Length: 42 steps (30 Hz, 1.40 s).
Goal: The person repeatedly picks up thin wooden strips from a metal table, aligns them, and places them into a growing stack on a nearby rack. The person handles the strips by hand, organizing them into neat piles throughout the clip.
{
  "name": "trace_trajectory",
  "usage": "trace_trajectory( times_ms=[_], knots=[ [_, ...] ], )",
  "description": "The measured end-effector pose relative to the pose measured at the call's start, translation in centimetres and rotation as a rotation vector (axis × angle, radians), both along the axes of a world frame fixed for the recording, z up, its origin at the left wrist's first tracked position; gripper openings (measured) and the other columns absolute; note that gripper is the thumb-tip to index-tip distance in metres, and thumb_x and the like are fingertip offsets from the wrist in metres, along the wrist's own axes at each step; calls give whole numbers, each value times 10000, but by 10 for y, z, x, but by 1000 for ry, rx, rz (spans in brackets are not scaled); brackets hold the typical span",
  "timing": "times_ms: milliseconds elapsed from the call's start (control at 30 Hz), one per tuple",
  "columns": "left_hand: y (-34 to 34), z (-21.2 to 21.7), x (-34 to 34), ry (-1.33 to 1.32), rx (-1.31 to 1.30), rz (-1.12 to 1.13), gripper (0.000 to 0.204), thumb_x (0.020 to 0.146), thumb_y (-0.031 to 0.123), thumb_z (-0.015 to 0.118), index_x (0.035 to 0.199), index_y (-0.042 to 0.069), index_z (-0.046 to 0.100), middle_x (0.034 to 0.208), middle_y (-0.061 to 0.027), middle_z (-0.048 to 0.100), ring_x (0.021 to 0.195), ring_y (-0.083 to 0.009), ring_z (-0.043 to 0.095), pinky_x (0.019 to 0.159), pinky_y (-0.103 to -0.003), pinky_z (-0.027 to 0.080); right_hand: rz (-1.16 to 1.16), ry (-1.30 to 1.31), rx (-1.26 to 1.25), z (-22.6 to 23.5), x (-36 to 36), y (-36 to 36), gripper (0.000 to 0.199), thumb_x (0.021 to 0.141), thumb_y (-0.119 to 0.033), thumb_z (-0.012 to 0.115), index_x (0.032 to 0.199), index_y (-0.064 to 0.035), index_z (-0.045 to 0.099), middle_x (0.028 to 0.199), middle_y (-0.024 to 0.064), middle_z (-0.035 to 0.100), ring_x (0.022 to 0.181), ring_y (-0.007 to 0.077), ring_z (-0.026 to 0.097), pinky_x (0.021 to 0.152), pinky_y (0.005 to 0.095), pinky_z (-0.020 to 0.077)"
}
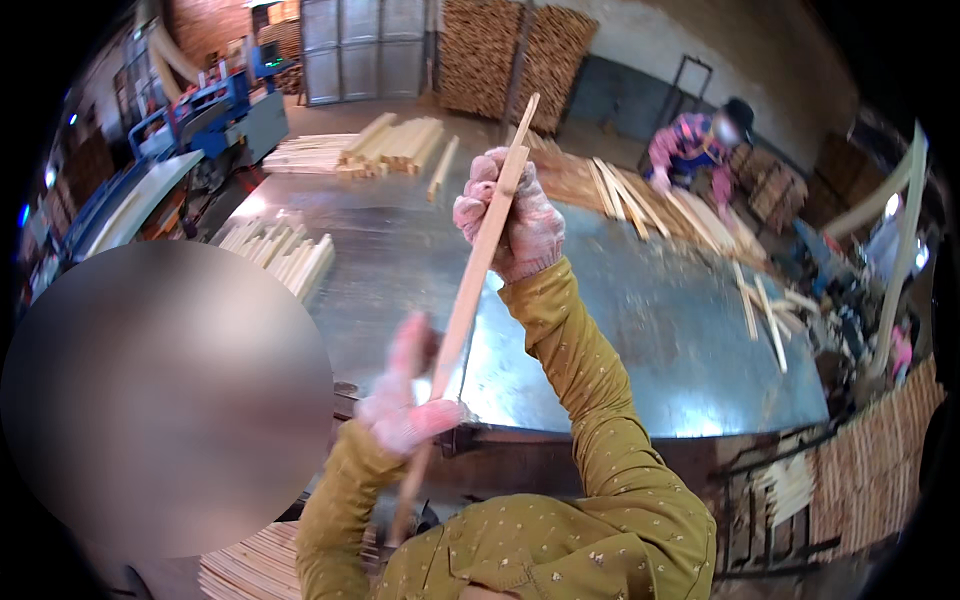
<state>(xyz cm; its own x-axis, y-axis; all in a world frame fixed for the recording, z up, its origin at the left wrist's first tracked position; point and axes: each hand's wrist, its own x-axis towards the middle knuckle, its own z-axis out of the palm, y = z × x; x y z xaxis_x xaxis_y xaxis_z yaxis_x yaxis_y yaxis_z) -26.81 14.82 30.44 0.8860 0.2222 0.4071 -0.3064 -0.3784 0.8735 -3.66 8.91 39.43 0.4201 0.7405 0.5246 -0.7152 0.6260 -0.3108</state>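
My right hand (512, 215), in a pale pinkish work glove, is closed round a long wooden strip (470, 290) above the metal table. The strip slants from the upper right down toward my body. A narrower wooden tip (528, 118) shows past its upper end; whether it is a separate piece I cannot tell. Lower down, my left hand (405, 395), gloved too and blurred by motion, has thumb and fingers spread apart. The strip passes between them, and contact is unclear.
The shiny metal table (640, 340) carries short wooden strips (285, 250) at left and stacked strips (400, 145) at the far side. A co-worker (700, 150) bends over boards at far right. A blue machine (215, 115) stands far left. A blurred round patch hides the lower left.
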Motion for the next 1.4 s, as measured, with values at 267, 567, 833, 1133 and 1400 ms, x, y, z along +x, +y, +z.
trace_trajectory(
  times_ms=[267, 567, 833, 1133, 1400],
  knots=[
    [-169, -59, 206, -121, -865, -295, 812, 807, 349, 769, 1433, 27, 365, 911, -39, 577, 748, -109, 551, 664, -267, 504, -609, -727, -791, -198, 6, -231, 786, 894, -291, 683, 1511, -48, 262, 1408, 117, 441, 1290, 212, 441, 1064, 364, 385],
    [-225, -193, 239, 507, -954, -272, 671, 923, 364, 665, 1411, -17, 409, 1085, -131, 610, 889, -223, 610, 787, -365, 529, -978, -3, -2060, -141, -10, -521, 584, 856, -142, 638, 1425, -153, 506, 1200, 115, 683, 980, 231, 667, 834, 316, 537],
    [-225, -291, 173, 915, -1259, -105, 457, 923, 157, 669, 1330, 22, 512, 908, -106, 628, 700, -204, 593, 557, -318, 532, -725, -389, -3096, -132, -202, -565, 963, 765, -19, 704, 1544, -375, 264, 1209, 156, 675, 1159, 335, 624, 995, 378, 492],
    [-248, -244, 180, 933, -1052, -501, 583, 925, 246, 688, 1398, 4, 448, 942, -40, 612, 785, -155, 600, 724, -306, 531, -1505, -630, -2176, -211, -120, -466, 988, 736, -30, 715, 1571, -179, 208, 1174, 136, 625, 958, 275, 652, 785, 350, 545],
    [-167, -213, 200, 552, -602, -232, 422, 946, 215, 645, 1287, -14, 550, 1013, -48, 639, 935, -168, 588, 876, -321, 508, -796, -1287, -1815, -271, -37, -269, 951, 829, -513, 646, 1560, -104, 195, 1207, 202, 615, 1091, 355, 611, 864, 457, 516]
  ],
)
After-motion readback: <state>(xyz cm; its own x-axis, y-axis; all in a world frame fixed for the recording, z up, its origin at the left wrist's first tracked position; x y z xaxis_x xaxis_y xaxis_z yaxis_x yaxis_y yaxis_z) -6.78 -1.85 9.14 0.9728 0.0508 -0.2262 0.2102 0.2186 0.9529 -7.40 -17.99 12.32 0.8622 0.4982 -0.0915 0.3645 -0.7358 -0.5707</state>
